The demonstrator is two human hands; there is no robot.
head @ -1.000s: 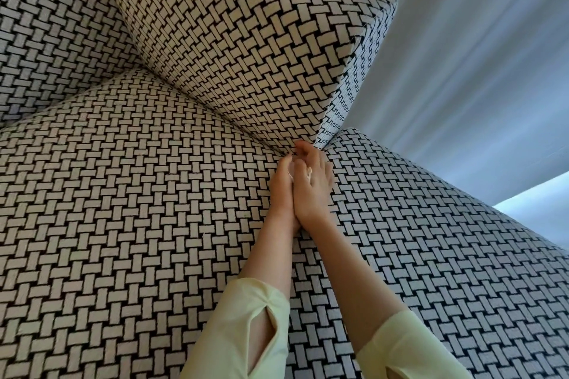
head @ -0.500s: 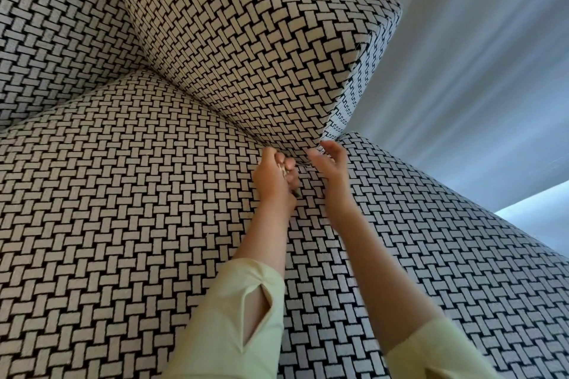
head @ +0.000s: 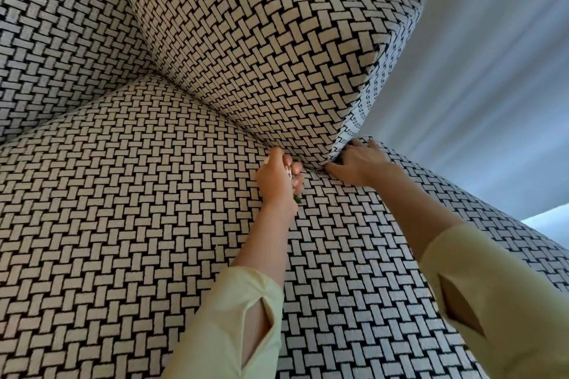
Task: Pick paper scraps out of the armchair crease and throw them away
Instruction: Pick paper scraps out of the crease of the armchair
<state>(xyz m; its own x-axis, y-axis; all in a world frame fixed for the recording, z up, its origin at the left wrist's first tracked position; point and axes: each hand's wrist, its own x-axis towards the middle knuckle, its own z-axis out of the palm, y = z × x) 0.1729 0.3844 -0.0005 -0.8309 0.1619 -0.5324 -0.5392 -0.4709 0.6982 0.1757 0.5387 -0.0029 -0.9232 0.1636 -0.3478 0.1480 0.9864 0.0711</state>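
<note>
On the patterned seat (head: 123,224), the left hand (head: 277,178) is closed around white paper scraps (head: 289,172) just beside the crease (head: 311,167), while the right hand (head: 357,164), fingers spread and empty, presses at the armrest (head: 277,55) corner, so gathering seems underway, with digging deeper probably next.

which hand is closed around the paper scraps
The left hand: it is fisted with white paper scraps showing inside. The right hand lies spread at the armchair crease.

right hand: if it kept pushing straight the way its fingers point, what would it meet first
Probably the armrest cushion: the right hand points its fingers into the crease where that cushion meets the seat, already at its lower corner. How deep the crease runs is hidden.
</note>
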